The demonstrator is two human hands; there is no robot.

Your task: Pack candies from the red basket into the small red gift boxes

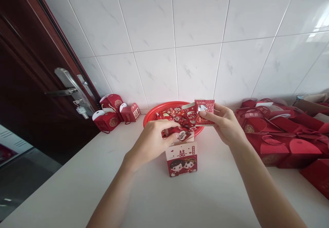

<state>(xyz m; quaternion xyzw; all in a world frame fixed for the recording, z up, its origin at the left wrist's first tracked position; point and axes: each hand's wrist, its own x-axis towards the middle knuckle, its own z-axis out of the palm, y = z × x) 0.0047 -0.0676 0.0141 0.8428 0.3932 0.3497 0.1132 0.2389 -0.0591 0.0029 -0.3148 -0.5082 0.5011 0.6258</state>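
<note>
My right hand (227,121) pinches a red candy packet (205,112) printed with "Cotton" and a small white figure, raised in front of the basket's right side. Another red packet (191,118) shows just left of it; whether I hold that one too, I cannot tell. My left hand (151,139), thumb and fingers curled together, grips a small red packet (183,134) with a pale patch over the mouth of an open gift box (182,161). The box stands upright on the table, with two cartoon faces on its front. What lies inside it is hidden.
Behind the box sits a red plastic basket (151,113) of red-wrapped sweets. Several small red boxes (110,111) stand at the left, near the door handle (65,87). Many red gift boxes (277,145) crowd the right of the white table (218,190), along the tiled wall (197,70).
</note>
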